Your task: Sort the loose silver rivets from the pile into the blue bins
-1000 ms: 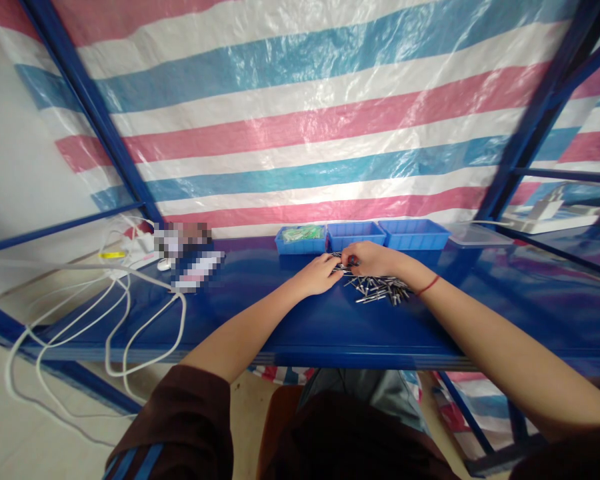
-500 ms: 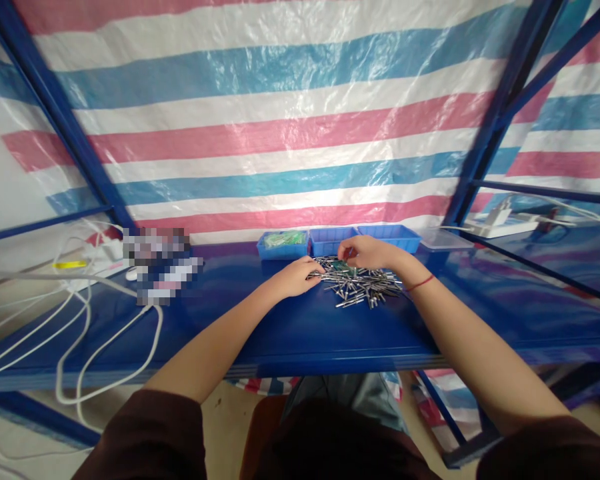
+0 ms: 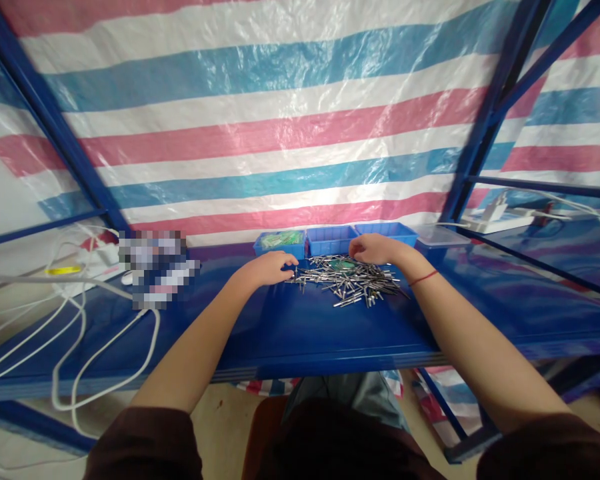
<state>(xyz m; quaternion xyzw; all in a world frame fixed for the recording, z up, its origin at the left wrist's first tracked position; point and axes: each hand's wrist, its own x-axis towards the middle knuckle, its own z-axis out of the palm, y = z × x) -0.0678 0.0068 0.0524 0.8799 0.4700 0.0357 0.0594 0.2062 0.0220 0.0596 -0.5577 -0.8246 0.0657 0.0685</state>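
A loose pile of thin metal rods or pens (image 3: 363, 285), silvery and dark, lies on the blue table. Among them, near the back of the heap, shows a green patch (image 3: 344, 265) whose kind I cannot make out. At the pile's left edge is my left hand (image 3: 270, 268), thumb and fingers apart, close to a few stray pieces. Over the back of the pile my right hand (image 3: 377, 249) is curled, with a red string at its wrist. Its fingertips are partly hidden, and whatever they may pinch is too small to name.
Behind the pile stand a blue bin with green and clear pieces (image 3: 280, 241), a middle blue bin (image 3: 331, 240) and a right blue bin (image 3: 387, 233). A clear lid (image 3: 443, 235) lies beside them. White cables (image 3: 155, 333) loop at the left; blue posts (image 3: 480, 147) flank the table.
My left hand has moved left and its fingers have parted, with some rods now spread toward it. My right hand has shifted slightly right, uncovering more of the green patch.
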